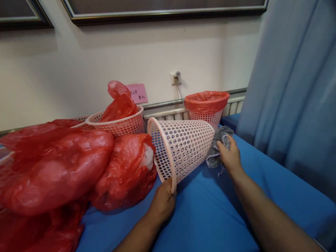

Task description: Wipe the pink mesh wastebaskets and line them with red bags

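Note:
A pale pink perforated plastic basket (183,147) lies on its side on the blue surface (210,217), its open mouth facing left. My left hand (164,201) grips the lower rim of that mouth, fingers curled over the edge. My right hand (229,155) is closed on a grey cloth (219,141) and presses it against the basket's base at the right end.
Red plastic bags (52,168) are heaped at the left. Behind stand a basket holding a red bag (118,120) and another lined with red plastic (207,105). A grey-blue curtain (294,87) hangs at the right. On the wall are a socket (175,78) and a pink note (138,92).

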`<state>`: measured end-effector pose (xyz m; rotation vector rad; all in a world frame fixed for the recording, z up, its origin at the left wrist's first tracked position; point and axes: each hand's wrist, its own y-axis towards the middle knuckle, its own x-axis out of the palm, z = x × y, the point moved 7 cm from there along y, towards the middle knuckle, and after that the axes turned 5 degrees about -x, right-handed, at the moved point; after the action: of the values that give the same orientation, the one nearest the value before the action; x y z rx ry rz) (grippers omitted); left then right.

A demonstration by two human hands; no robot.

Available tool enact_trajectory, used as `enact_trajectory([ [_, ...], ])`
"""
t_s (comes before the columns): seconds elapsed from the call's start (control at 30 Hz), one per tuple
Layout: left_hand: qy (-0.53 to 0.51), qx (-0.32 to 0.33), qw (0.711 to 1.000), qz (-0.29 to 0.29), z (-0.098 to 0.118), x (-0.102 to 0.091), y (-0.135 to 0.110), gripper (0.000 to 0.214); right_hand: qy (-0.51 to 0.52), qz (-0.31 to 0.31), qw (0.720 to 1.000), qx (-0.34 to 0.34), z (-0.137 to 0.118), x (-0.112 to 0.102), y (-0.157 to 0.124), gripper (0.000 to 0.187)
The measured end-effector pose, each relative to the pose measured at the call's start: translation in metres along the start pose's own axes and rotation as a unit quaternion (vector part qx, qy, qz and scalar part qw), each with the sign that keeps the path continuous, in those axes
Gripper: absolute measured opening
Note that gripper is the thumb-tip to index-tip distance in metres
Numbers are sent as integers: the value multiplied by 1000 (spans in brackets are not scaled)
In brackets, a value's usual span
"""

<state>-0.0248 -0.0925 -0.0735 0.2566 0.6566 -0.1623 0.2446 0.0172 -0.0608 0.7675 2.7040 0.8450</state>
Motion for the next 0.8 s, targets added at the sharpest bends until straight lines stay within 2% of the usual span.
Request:
enact_trajectory([
  [0.07, 5, -3, 1000, 6, 0, -1, 1, 43, -38, -63, 988, -134, -43, 9, -25, 51],
  [0.13, 3, -1, 1000, 8, 3, -1, 1, 40, -23, -155, 948, -277, -89, 20, -60, 54],
  [0.2, -22, 1, 1000, 14, 7, -2, -1, 32, 20, -223, 898, -379, -124, 24, -90, 57],
  [0.27, -64, -2, 997, 48, 11, -8, -6, 27, 61, -260, 859, -436, -143, 24, -108, 57],
  [0.37, -123, -7, 984, 132, 16, -23, -16, 33, 84, -285, 832, -468, -151, 24, -116, 55],
  [0.43, -142, -14, 980, 141, 16, -26, -19, 34, 77, -282, 845, -449, -145, 25, -111, 53],
  [0.5, -146, -24, 981, 124, 15, -25, -17, 33, 47, -236, 894, -378, -127, 23, -91, 52],
  [0.57, -123, -21, 986, 106, 14, -21, -16, 31, 11, -146, 954, -262, -96, 15, -61, 48],
  [0.63, -81, -3, 993, 81, 14, -15, -15, 29, -2, -54, 991, -126, -59, 3, -31, 43],
  [0.7, -45, 19, 997, 55, 15, -7, -15, 26, 6, -2, 1000, -18, -31, -4, -13, 44],
  [0.73, -34, 27, 998, 45, 15, -3, -15, 25, 6, 6, 1000, 2, -25, -5, -9, 45],
  [0.77, -26, 31, 998, 37, 14, 0, -15, 24, 2, 0, 1000, -8, -27, -5, -9, 47],
  [0.8, -20, 31, 999, 33, 13, 2, -15, 24, -5, -19, 999, -46, -37, -3, -14, 48],
])
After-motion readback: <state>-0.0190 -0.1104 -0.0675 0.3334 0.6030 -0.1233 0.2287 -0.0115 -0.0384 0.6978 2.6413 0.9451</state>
